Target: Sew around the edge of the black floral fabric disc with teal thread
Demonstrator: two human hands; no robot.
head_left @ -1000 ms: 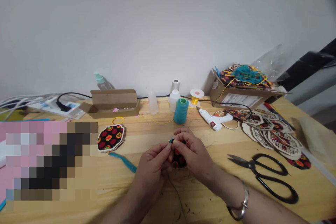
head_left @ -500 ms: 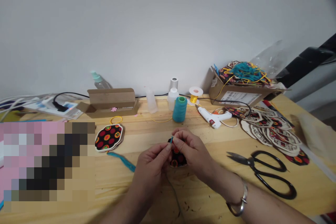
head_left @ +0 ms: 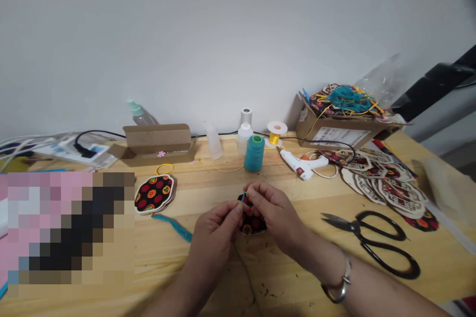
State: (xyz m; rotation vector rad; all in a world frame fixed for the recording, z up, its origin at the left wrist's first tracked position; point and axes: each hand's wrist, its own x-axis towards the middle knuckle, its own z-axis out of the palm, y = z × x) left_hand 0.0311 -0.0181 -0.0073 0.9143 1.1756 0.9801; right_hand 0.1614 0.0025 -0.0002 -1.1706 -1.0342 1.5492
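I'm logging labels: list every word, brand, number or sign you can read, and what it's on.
None can be read.
Labels on the right-hand cardboard box: too small.
Pale marks inside the open brown box: too blurred.
Red patch on the glue gun: too small.
Packet at left: blurred.

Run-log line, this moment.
left hand: pinching thin teal strand | right hand: at its upper end | black floral-print piece: partly hidden

The head-worn view faces forward and down; table [head_left: 201, 183] near; wall [head_left: 223, 44] beyond.
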